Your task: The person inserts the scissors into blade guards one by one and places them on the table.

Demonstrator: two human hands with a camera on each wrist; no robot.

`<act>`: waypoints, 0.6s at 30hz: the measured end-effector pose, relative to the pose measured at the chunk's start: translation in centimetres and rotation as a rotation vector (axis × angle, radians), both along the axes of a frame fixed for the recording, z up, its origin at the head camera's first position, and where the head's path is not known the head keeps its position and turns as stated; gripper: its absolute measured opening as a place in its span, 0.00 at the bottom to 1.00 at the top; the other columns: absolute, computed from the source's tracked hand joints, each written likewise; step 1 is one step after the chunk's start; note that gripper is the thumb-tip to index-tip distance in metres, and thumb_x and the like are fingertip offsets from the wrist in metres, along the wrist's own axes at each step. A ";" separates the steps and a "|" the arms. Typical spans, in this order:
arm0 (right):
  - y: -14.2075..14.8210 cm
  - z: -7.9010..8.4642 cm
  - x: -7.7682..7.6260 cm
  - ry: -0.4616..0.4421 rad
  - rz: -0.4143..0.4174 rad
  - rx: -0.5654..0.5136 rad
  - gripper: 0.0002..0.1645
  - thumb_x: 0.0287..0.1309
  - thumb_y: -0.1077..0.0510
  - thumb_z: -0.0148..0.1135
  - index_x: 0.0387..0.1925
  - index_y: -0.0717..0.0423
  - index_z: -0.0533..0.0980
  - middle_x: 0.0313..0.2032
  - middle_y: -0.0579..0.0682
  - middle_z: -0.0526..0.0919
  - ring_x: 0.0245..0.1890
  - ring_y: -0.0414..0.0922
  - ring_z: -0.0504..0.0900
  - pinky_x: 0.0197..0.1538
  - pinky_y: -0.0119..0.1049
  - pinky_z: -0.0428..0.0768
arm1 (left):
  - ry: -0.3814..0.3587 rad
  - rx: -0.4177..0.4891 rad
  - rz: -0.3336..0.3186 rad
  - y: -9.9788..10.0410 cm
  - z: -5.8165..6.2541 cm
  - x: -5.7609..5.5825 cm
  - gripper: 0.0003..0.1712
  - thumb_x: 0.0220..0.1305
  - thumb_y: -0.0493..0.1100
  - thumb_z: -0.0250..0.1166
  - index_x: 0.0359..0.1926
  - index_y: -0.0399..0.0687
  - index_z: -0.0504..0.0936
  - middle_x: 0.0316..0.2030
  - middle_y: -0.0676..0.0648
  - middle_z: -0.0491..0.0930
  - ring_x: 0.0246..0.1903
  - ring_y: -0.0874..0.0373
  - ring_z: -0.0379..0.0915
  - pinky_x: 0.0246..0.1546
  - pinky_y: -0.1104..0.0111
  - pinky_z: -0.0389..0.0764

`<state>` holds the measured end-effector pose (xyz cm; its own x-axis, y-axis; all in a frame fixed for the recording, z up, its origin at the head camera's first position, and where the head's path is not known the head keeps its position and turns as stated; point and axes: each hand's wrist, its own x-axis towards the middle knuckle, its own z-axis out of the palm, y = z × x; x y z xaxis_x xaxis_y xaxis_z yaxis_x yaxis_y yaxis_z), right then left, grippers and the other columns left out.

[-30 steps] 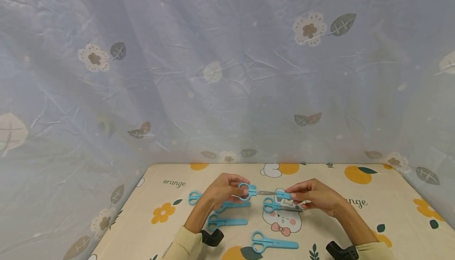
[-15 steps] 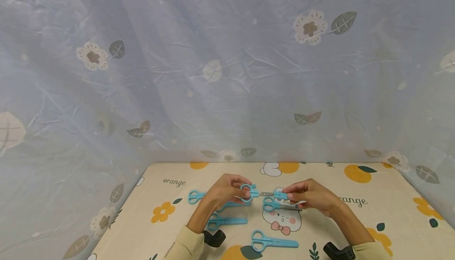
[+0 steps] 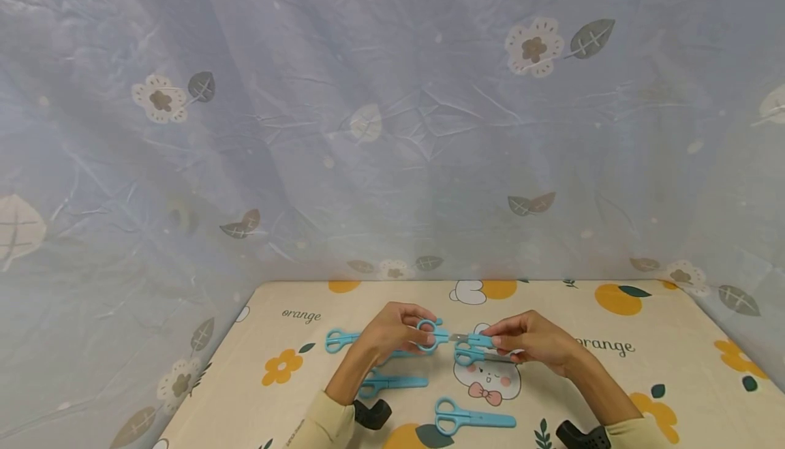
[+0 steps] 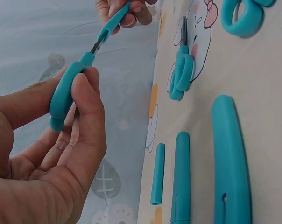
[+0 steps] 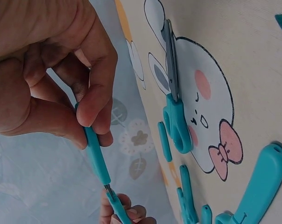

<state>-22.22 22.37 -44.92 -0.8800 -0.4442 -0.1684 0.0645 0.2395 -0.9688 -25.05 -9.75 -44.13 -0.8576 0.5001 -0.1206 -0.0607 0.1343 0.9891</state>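
In the head view my left hand [image 3: 392, 332] pinches the blue handle loops of a pair of scissors between thumb and fingers. My right hand [image 3: 540, 341] pinches a blue blade cover [image 5: 97, 158]. Both are held up above the table. The blades of the held scissors [image 4: 62, 95] are partly inside the cover, with a short length of metal showing between handle and cover. Just below them lies a second pair of scissors [image 5: 177, 116] with bare blades, handles to the left. The right hand's fingertips overlap its blade end in the head view.
Covered blue scissors [image 3: 475, 420] lie near the front, with another covered pair [image 3: 398, 382] to their left. A further blue scissors handle [image 3: 336, 341] shows beyond the left forearm. A loose blue cover [image 4: 158, 173] lies farther back. The patterned tablecloth [image 3: 668, 360] meets a hanging curtain [image 3: 392, 197] behind.
The two hands have come closer together. The cover has slid leftward over the blades, so less bare metal shows than a second ago.
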 end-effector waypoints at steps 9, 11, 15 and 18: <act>-0.5 -0.1 0.1 -0.003 0.007 -0.002 0.21 0.73 0.59 0.67 0.61 0.68 0.83 0.42 0.45 0.88 0.31 0.38 0.78 0.33 0.28 0.83 | -0.010 -0.009 0.034 0.6 -0.3 0.2 0.20 0.64 0.28 0.75 0.57 0.31 0.85 0.37 0.47 0.88 0.33 0.58 0.87 0.33 0.67 0.92; -0.6 -0.1 0.1 0.001 0.004 0.000 0.21 0.73 0.59 0.68 0.61 0.68 0.83 0.42 0.45 0.88 0.32 0.38 0.78 0.33 0.28 0.83 | -0.009 -0.009 0.038 0.8 -0.3 0.3 0.19 0.64 0.28 0.74 0.56 0.33 0.86 0.37 0.47 0.88 0.33 0.58 0.87 0.33 0.67 0.92; -0.8 -0.1 0.2 0.012 0.000 0.006 0.21 0.73 0.60 0.67 0.60 0.69 0.83 0.40 0.45 0.88 0.32 0.38 0.78 0.33 0.28 0.83 | -0.010 -0.013 0.044 1.0 -0.4 0.4 0.17 0.64 0.28 0.74 0.54 0.36 0.87 0.37 0.46 0.88 0.32 0.59 0.87 0.32 0.68 0.92; -1.0 -0.1 0.3 0.023 -0.009 0.017 0.20 0.73 0.60 0.68 0.59 0.69 0.83 0.39 0.46 0.88 0.31 0.38 0.78 0.32 0.28 0.83 | -0.011 -0.016 0.054 1.1 -0.4 0.5 0.17 0.64 0.28 0.74 0.54 0.36 0.87 0.38 0.47 0.88 0.32 0.59 0.87 0.32 0.69 0.91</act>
<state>-21.94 21.42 -44.99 -0.8876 -0.4336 -0.1555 0.0441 0.2559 -0.9657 -24.50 -8.64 -44.50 -0.8816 0.4513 -0.1379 -0.0795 0.1460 0.9861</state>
